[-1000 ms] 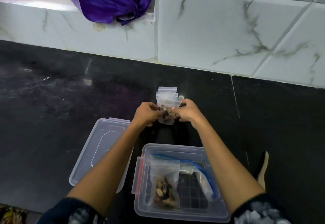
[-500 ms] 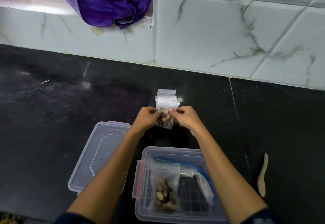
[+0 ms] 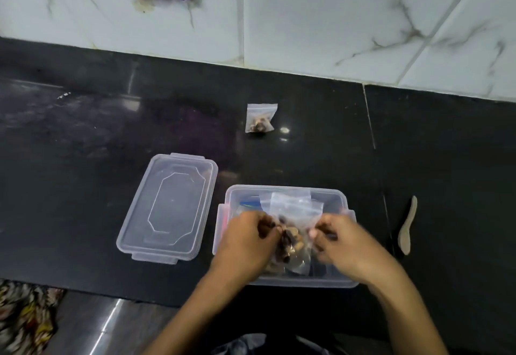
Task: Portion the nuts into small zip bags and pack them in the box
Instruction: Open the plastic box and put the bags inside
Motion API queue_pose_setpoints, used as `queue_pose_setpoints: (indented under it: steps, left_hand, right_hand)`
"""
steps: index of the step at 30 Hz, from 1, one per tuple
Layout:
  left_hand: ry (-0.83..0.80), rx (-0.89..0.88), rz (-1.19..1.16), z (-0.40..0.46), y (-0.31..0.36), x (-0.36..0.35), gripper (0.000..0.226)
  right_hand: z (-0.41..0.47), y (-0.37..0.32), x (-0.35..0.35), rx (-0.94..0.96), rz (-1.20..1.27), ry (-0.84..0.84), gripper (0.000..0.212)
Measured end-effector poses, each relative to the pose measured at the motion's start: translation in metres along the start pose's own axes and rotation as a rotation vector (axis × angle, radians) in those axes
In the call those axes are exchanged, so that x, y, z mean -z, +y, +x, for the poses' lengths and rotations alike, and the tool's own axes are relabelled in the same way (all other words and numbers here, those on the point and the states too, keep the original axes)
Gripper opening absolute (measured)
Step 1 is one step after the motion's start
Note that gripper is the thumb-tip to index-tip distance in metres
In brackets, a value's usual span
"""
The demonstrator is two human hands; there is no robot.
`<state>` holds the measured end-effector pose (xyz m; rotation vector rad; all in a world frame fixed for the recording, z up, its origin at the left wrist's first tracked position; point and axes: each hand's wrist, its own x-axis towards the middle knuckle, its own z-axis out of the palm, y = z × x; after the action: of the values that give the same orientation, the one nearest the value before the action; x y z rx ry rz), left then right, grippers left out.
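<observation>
Pinching a small clear zip bag of brown nuts [image 3: 290, 239] between them, left hand [image 3: 245, 243] and right hand [image 3: 342, 246] hold it over the clear plastic box [image 3: 344, 201].

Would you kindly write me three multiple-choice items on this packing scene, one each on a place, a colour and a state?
1. Where does the wooden spoon lie?
A. inside the box
B. on the counter right of the box
C. on the lid

2. What colour is the counter?
A. black
B. white
C. green

3. How is the box?
A. closed
B. upside down
C. open, its lid beside it

Answers:
1 B: the spoon rests on the counter beyond the box's right wall.
2 A: the bare slab is black.
3 C: the lid lies flat to its left while the left hand and right hand keep their grip on a nut bag over it.
</observation>
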<state>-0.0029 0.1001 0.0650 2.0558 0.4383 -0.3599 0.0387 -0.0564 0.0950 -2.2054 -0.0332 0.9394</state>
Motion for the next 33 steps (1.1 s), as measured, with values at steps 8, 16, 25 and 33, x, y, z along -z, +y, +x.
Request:
queue_pose_setpoints:
  steps: [8, 16, 25, 33]
  left_hand:
    - [-0.121, 0.103, 0.180, 0.010, -0.007, -0.025, 0.018]
    - [0.097, 0.069, 0.638, -0.001, 0.002, -0.036, 0.020]
    - [0.103, 0.043, 0.675, 0.006, -0.002, -0.031, 0.022]
    - [0.119, -0.003, 0.508, -0.001, 0.003, -0.020, 0.034]
  right_hand:
    - [0.010, -0.003, -0.020, -0.214, -0.200, -0.045, 0.015]
    - [0.011, -0.004, -0.046, -0.301, -0.367, 0.293, 0.023]
    - [0.013, -0.008, -0.045, -0.260, -0.436, 0.342, 0.030]
    - [0.013, -0.020, -0.020, -0.181, -0.389, 0.372, 0.024]
